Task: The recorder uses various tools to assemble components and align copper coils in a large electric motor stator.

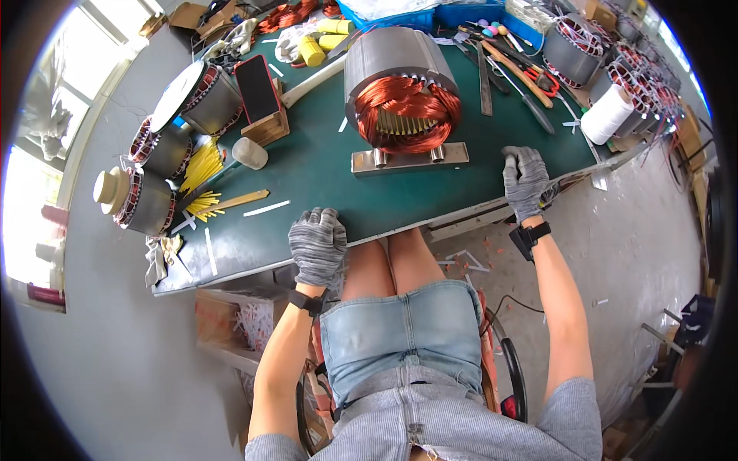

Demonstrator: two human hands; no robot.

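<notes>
Both of my hands wear grey striped knit gloves and rest at the front edge of the green-topped table (307,184). My left hand (317,242) is closed, its fingers curled, with nothing seen in it. Farther right, my right hand (526,183) is also curled closed at the edge, and no object shows in it. Between and beyond them stands a grey motor stator (400,61), apart from both hands. Thick copper windings (407,115) bulge from its near end, with yellowish slot strips inside. It sits on a steel support bar with rollers (411,159).
Wound stators (211,100) line the left side, near a phone (257,88) on a wooden block, a white-headed mallet (250,153) and yellow strips (201,165). Pliers (547,83), a screwdriver (536,114) and a white thread spool (607,115) lie right. Blue bins (461,15) stand behind.
</notes>
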